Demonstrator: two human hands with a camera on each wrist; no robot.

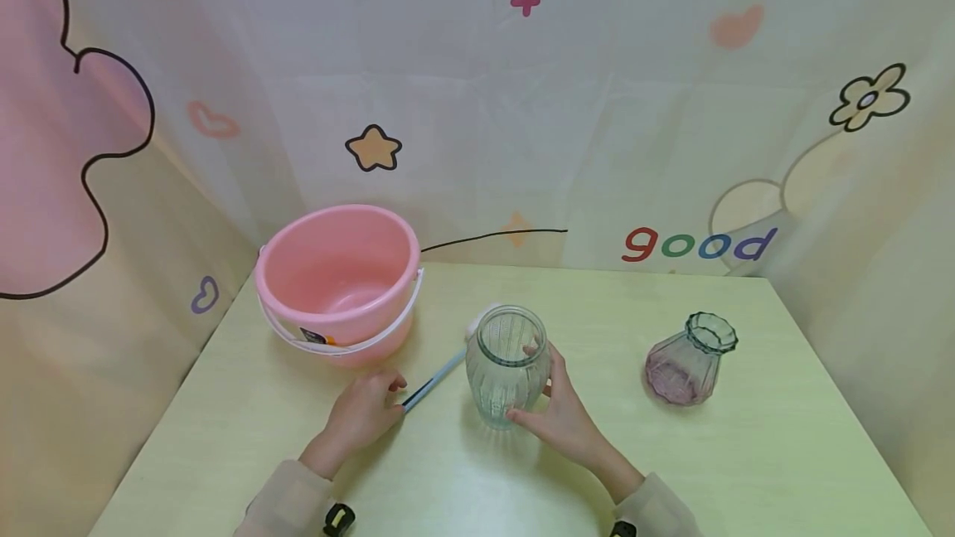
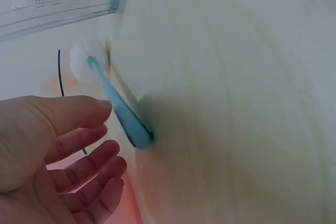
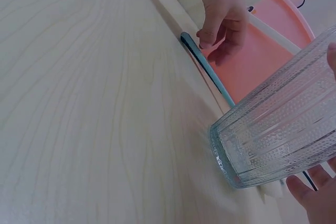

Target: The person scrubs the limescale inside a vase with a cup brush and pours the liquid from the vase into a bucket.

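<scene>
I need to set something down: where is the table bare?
Free: the patch between the right hand and the purple-tinted vase, and the table in front of that vase. Crowded: left of the clear jar, where the pink bucket, brush and left hand are close together.

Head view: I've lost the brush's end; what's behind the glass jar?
The brush head partly shows left of the glass jar, the right hand partly through it. The head's remainder is obscured.

- Glass jar: clear, faintly green, ribbed; mouth upward; right of the pink bucket
- Brush: pale-blue handle, fluffy white head; slanting, nearer the bucket than the jar
</scene>
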